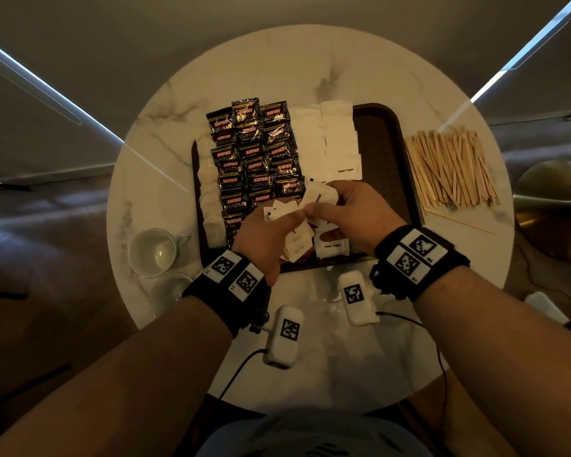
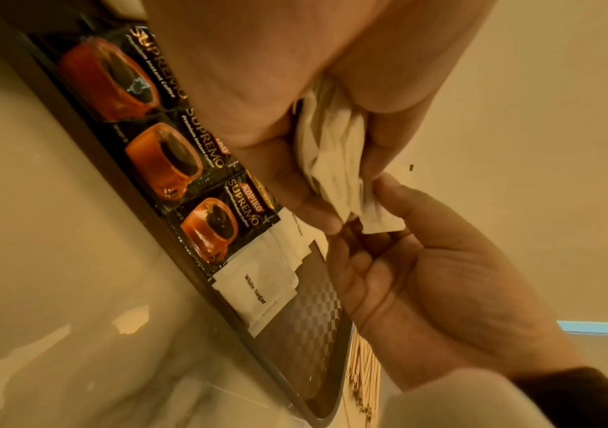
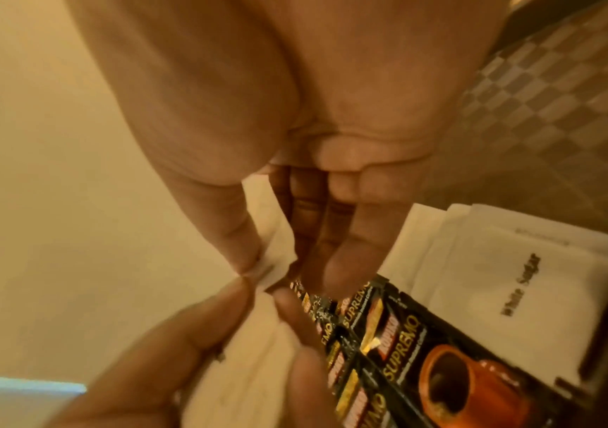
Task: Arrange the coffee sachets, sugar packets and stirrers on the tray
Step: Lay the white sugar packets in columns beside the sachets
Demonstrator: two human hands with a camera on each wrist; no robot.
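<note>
On the round marble worktop (image 1: 310, 61), an empty glass cup (image 1: 152, 252) stands at about 8 o'clock, just left of the dark brown tray (image 1: 384, 127) at the centre. A column of white packets lies along the tray's left edge, then rows of black Kopiko Supremo coffee sachets (image 1: 254, 156), overlapping like tiles, then white sugar packets (image 1: 340, 140) laid in a column toward 12 o'clock; the tray's right part is bare. The left hand (image 1: 261, 239) hovers above the tray's near edge, forearm reaching in from 7 o'clock, its fingers curled round a crumpled bunch of sugar packets (image 2: 331, 150). The right hand (image 1: 346, 206) comes in from 5 o'clock with the palm turned toward the left hand; its thumb and forefinger pinch one sugar packet (image 1: 320, 196) at the top of that bunch, so the two hands meet at the fingertips. One more packet marked White Sugar (image 1: 332, 247) lies on the tray beneath the hands. The wooden stirrers (image 1: 452, 166) lie in a loose heap on the worktop at 3 o'clock, just outside the tray.
</note>
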